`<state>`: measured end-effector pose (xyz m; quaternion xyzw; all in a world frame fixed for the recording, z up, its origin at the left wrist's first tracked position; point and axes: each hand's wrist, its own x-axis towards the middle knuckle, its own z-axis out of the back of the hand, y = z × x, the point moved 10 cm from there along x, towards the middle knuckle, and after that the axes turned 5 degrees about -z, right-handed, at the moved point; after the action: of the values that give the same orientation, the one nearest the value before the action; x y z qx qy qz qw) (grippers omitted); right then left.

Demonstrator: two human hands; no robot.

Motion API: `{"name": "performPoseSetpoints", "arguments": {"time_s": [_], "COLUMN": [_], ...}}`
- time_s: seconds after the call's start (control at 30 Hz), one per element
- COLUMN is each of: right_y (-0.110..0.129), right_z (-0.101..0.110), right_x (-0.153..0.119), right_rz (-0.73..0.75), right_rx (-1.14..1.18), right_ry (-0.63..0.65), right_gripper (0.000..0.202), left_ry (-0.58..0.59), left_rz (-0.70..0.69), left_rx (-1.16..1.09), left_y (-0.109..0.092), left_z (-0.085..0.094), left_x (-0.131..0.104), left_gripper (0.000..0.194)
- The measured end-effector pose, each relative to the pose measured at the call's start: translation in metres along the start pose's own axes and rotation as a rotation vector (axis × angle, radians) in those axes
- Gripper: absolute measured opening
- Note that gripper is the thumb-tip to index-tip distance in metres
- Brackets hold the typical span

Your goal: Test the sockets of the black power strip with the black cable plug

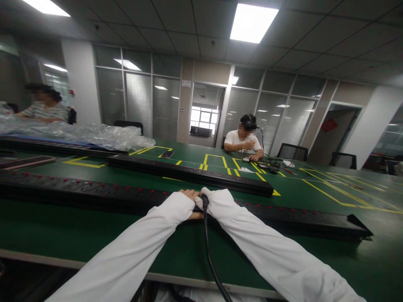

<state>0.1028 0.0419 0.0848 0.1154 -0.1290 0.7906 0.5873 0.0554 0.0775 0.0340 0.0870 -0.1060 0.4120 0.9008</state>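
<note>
A long black power strip [126,197] with a row of small red spots along its top lies across the green table in front of me. My left hand [191,196] is wrapped over the middle of this strip, fingers on top and a digit showing at the near side. Right beside it, my right hand [199,203] is closed around a black plug [205,200], held against the strip's top. Whether the plug sits in a socket is hidden by the hand. Its black cable [208,251] hangs down over the table edge toward me.
A second black strip [189,174] lies just behind. Clear plastic wrap [116,136] is heaped at the left. Yellow tape [215,156] marks the table [176,256]. A person [244,138] sits across with small devices and cables [267,167]; another person [47,105] sits far left.
</note>
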Motion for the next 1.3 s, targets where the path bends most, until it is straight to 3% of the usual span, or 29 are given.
{"name": "performPoseSetpoints", "arguments": {"time_s": [0.47,0.83,1.07,1.3], "right_y": [-0.005,-0.002,-0.001,-0.002], "right_z": [-0.009,-0.003,-0.002,-0.002], "right_x": [0.003,0.001,0.001,0.001], "right_rz": [-0.032,-0.014,-0.017,0.003], "right_rx": [0.004,0.009,0.014,-0.01], "right_ry": [0.024,0.027,0.013,-0.01], "right_gripper": [0.035,0.029,0.029,0.035], "left_ry": [-0.099,-0.063,0.001,0.006], "left_rz": [-0.07,-0.028,0.036,0.04], "left_rx": [-0.033,-0.018,-0.001,-0.007], "left_y": [-0.008,-0.002,0.006,0.008], "left_z": [0.017,0.006,-0.008,-0.011], "left_x": [-0.012,-0.005,0.004,0.006], "left_gripper": [0.063,0.067,0.07,0.069]}}
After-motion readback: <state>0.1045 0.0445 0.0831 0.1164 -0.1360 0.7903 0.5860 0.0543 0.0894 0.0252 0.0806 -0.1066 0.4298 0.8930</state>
